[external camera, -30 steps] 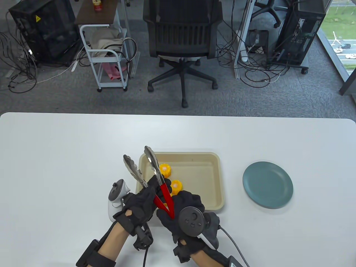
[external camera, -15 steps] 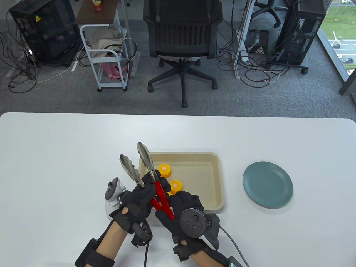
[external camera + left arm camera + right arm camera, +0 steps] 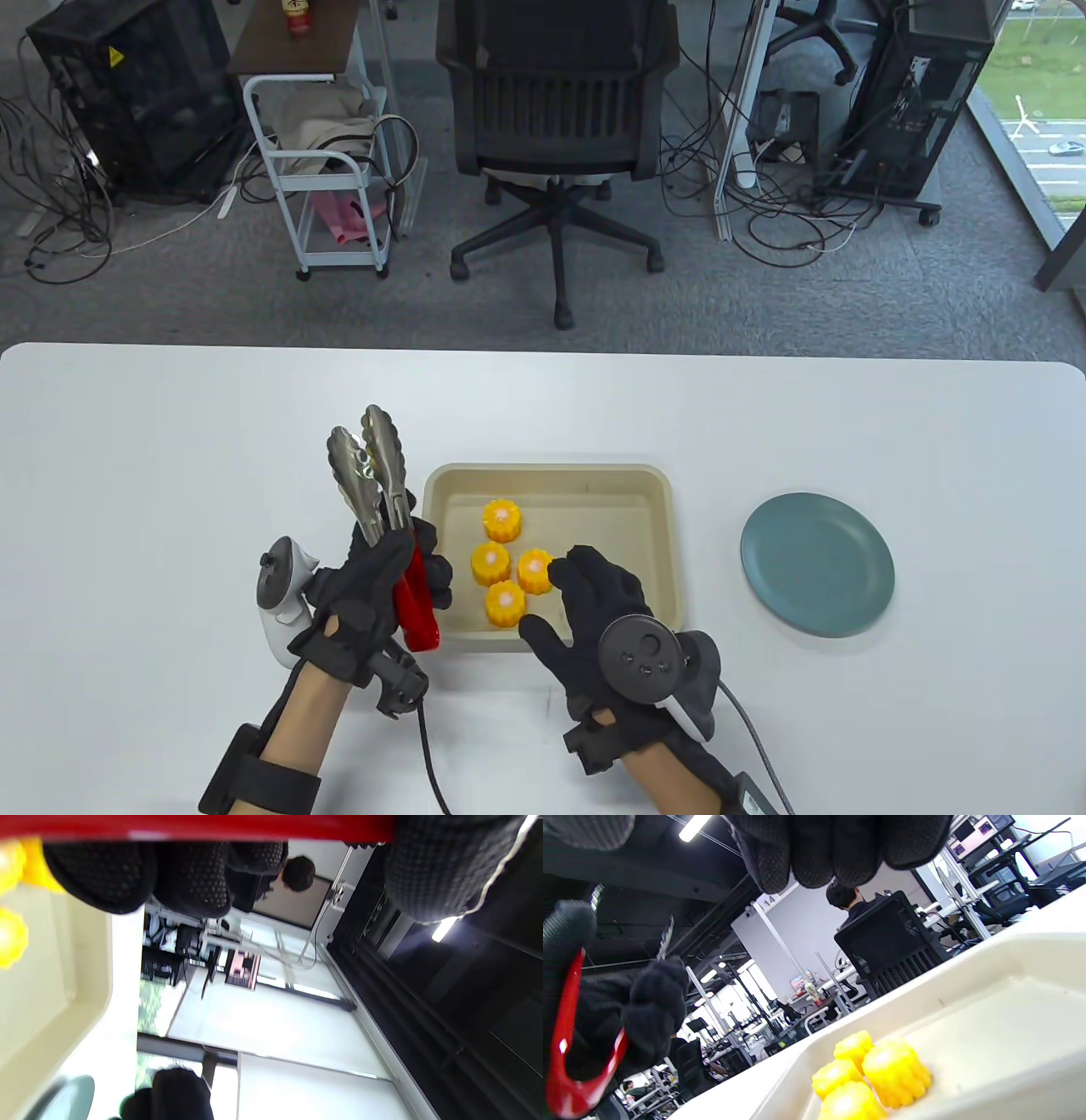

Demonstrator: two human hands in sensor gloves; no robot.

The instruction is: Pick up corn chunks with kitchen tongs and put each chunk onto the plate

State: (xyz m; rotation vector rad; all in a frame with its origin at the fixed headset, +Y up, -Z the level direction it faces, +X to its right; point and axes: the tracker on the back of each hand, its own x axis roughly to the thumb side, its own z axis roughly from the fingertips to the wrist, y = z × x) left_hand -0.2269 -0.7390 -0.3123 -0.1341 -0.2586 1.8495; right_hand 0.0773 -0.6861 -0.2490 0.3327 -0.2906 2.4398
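Note:
Several yellow corn chunks (image 3: pixel 504 560) (image 3: pixel 874 1069) lie clustered in the left part of a beige tray (image 3: pixel 645 543) (image 3: pixel 988 1018). My left hand (image 3: pixel 399 569) grips the red handles of the kitchen tongs (image 3: pixel 373 475), left of the tray. The tongs' steel tips point away from me, close together, with nothing between them. My right hand (image 3: pixel 585 594) hovers over the tray's front part with relaxed fingers, its fingertips beside the nearest chunk. It holds nothing. The teal plate (image 3: pixel 817 564) lies bare, right of the tray. In the left wrist view the red handle (image 3: pixel 191 825) crosses the top edge.
The white table (image 3: pixel 170 475) spreads wide to the left and behind the tray. A black office chair (image 3: pixel 556 127) stands beyond the far edge. My right glove's cable (image 3: pixel 747 739) trails off toward the bottom edge.
My right hand has let go of the tongs and moved right over the tray. My left hand has carried the tongs left, their tips now close together, uncovering more chunks.

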